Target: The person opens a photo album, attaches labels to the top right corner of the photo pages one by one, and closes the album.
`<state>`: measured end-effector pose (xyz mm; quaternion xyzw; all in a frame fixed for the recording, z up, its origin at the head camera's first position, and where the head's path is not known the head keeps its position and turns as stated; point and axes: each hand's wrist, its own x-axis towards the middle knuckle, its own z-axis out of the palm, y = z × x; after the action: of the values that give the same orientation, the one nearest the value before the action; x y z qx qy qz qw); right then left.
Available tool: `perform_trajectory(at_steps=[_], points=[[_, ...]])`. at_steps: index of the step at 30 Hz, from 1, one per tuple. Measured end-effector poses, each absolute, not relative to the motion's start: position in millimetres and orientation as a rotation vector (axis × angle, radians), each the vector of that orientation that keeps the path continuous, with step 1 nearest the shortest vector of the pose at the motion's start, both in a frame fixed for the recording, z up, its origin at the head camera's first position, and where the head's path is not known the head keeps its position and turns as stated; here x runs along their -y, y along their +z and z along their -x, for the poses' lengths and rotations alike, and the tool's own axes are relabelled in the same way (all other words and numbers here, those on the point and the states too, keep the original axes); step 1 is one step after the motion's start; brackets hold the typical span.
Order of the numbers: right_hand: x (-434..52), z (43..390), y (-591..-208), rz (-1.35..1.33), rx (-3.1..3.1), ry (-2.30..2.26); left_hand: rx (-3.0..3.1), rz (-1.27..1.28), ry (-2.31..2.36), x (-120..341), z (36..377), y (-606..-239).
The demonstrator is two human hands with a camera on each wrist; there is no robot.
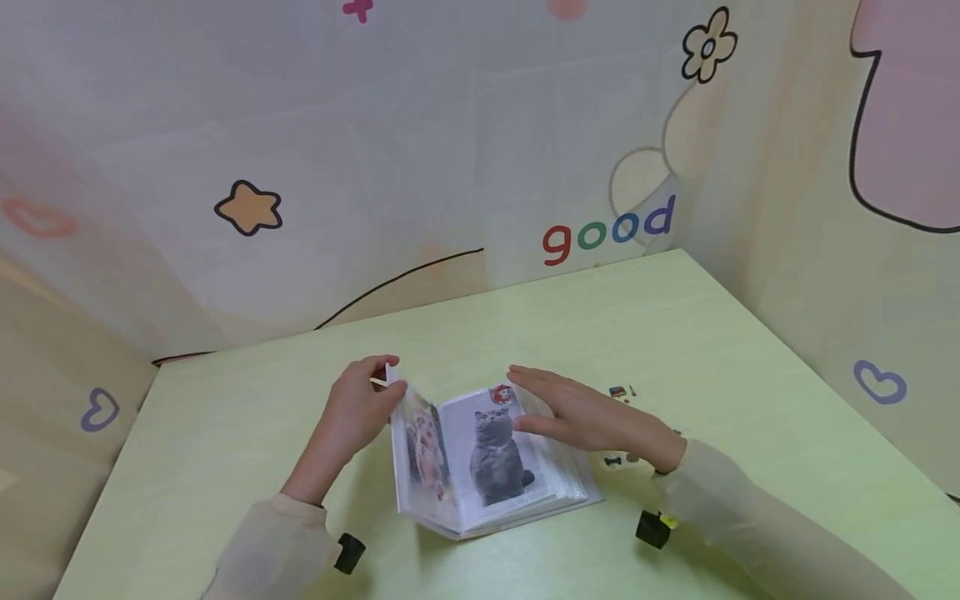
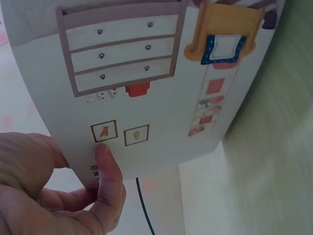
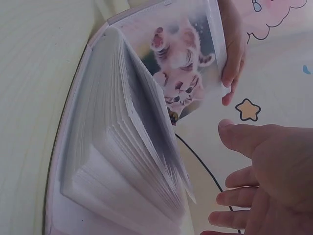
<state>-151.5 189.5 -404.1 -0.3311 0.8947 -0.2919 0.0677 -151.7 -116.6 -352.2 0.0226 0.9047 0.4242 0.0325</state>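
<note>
A small photo album [image 1: 465, 527] stands open on the table. Its raised left side bears a kitten picture [image 3: 183, 68], and the right page shows a grey cat picture [image 1: 497, 458] with a small red-haired figure sticker [image 1: 501, 394] near the top. My left hand [image 1: 362, 404] pinches the upper edge of the raised cover, thumb inside and fingers on the outside. Drawn furniture decorates that outer face [image 2: 161, 112] in the left wrist view. Over the right page, my right hand [image 1: 577, 410] is extended, its fingers straight and nothing in its grasp. A thick stack of clear sleeves [image 3: 122, 147] fans up from the album's right side.
Small stickers [image 1: 618, 392] lie on the pale green table [image 1: 247, 433], partly hidden behind the right forearm. A black device [image 1: 653, 529] sits by the right sleeve and another [image 1: 349, 553] by the left. Printed cloth [image 1: 420, 167] walls the table's back and sides.
</note>
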Motion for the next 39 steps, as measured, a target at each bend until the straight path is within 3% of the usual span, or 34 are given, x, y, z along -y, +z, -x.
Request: perform_trajectory(at_steps=[14, 39], points=[[-192.7, 146.8, -396.8, 0.943, -2.672, -0.893, -2.716, -0.130, 1.442, 81.1, 155.2, -358.3], [-197.4, 141.1, -397.3, 0.881, -2.635, -1.000, -2.830, -0.193, 1.212, 32.0, 148.4, -383.9]])
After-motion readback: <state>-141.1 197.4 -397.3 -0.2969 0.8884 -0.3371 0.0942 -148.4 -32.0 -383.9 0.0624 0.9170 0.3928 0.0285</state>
